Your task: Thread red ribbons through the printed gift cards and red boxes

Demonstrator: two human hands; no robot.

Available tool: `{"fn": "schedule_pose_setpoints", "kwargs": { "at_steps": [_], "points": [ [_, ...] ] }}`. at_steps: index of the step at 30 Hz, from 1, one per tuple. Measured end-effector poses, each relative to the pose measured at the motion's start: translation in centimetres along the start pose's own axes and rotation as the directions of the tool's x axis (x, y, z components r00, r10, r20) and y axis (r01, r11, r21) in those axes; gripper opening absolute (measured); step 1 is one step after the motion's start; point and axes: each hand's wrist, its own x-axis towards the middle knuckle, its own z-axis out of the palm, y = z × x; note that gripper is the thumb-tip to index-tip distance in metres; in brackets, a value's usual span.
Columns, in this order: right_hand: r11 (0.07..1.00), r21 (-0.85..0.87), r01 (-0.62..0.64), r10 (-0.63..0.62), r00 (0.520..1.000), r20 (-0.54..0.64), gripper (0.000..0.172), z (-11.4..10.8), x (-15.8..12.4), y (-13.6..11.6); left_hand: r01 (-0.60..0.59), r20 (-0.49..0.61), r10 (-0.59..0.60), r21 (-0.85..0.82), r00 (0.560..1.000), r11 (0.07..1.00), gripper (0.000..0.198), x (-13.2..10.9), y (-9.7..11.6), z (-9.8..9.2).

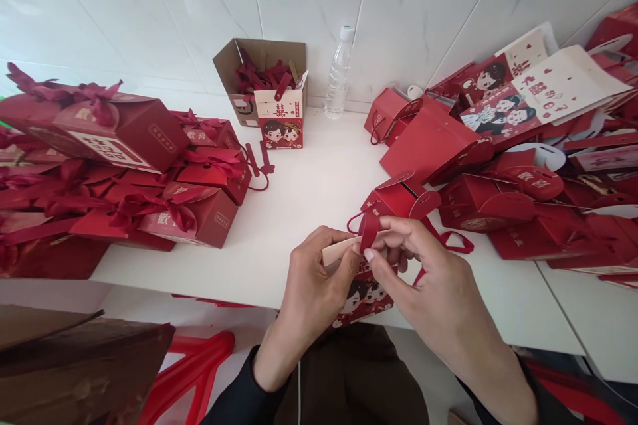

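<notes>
Near the table's front edge, my left hand (pixel 321 275) is closed on the cream top edge of a small red gift box (pixel 366 299) printed with cartoon figures. My right hand (pixel 423 272) pinches a dark red ribbon (pixel 369 231) at the top of the box, thumb and fingers meeting on it. One ribbon tail loops out to the right, past the fingers. My hands cover much of the box's upper part. Just beyond them sits a plain red box (pixel 399 196) with a rope handle.
At left are stacked red boxes tied with bows (pixel 119 126). A cardboard carton (pixel 226 76) of ribbons stands by the wall, behind a printed box (pixel 282 126). A water bottle (pixel 339 73) is beside it. Untied red boxes (pixel 483 202) and flat printed bags (pixel 528 96) crowd the right.
</notes>
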Motion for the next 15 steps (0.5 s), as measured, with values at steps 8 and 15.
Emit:
{"fn": "schedule_pose_setpoints", "kwargs": {
  "at_steps": [8,15],
  "points": [
    [0.997,-0.04,-0.059,0.061,0.997,0.048,0.014,-0.36,0.12,-0.37,-0.044,0.004,0.044,-0.004,0.999,0.999,0.014,0.09,-0.1,-0.15],
    [0.999,-0.025,-0.047,0.048,0.997,0.056,0.005,-0.35,0.31,-0.33,-0.061,-0.003,0.061,0.005,0.998,0.998,0.012,0.08,-0.09,-0.09]
  ]
}}
